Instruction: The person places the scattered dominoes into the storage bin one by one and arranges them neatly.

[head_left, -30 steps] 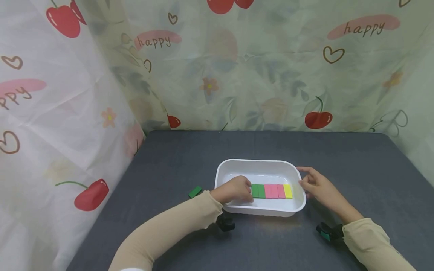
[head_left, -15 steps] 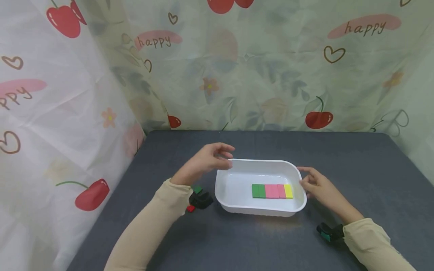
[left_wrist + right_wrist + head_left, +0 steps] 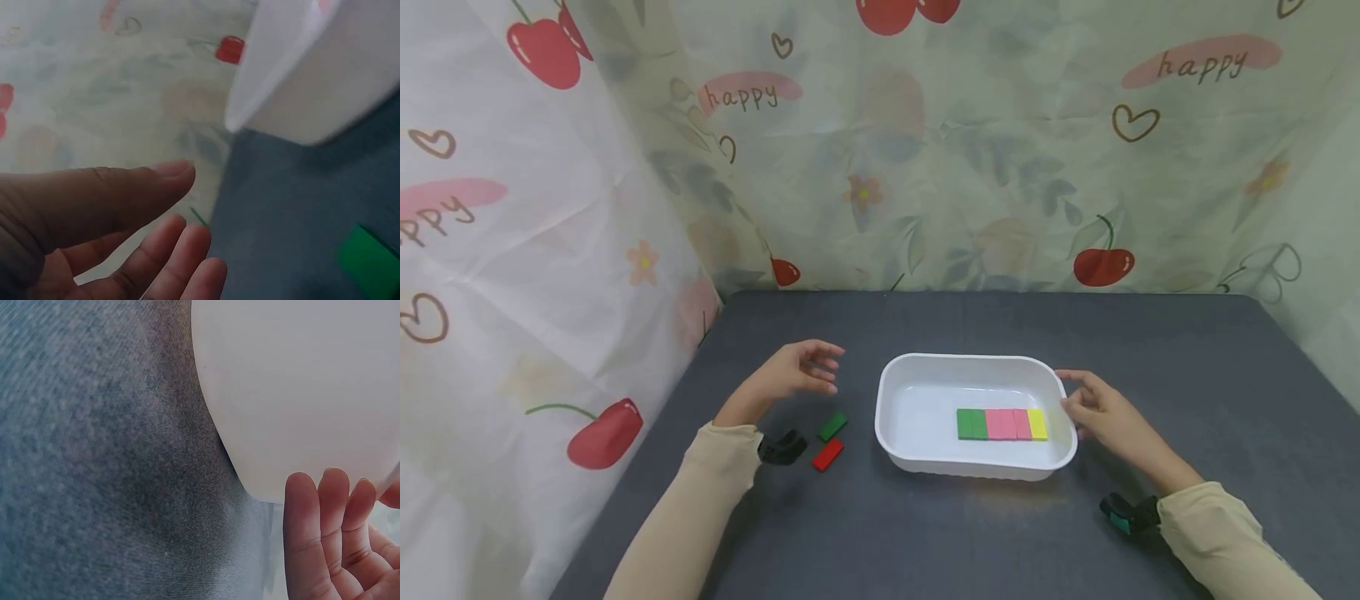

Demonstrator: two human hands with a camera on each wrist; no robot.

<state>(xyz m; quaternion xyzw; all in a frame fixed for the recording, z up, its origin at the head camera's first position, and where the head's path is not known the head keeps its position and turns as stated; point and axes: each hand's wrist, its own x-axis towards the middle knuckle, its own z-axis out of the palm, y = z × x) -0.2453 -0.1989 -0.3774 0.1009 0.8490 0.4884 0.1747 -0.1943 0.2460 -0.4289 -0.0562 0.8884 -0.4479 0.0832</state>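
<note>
My left hand (image 3: pixel 787 371) hovers over the left side of the table, fingers loosely bent and thumb apart, holding nothing. Below it lie a green domino-like block (image 3: pixel 831 427) and a red block (image 3: pixel 827 455), close together. To their right stands a white tray (image 3: pixel 917 454). Inside it, a row of flat blocks runs from green blocks (image 3: pixel 972 424) through pink blocks (image 3: pixel 1007 424) to a yellow block (image 3: pixel 1037 424). At the tray's right end, my right hand (image 3: pixel 1105 417) touches the rim; in the right wrist view its extended fingers (image 3: pixel 303 519) lie against the outer wall.
The dark grey table (image 3: pixel 970 542) reaches back to a patterned cloth (image 3: pixel 985 167), which also hangs at the left side. Black wrist cameras sit under both wrists, the left one (image 3: pixel 782 448) close to the loose green and red blocks.
My left hand has come up out of the tray and moved left across its rim, uncovering the red block on the table. The right hand and the row of blocks have stayed in place.
</note>
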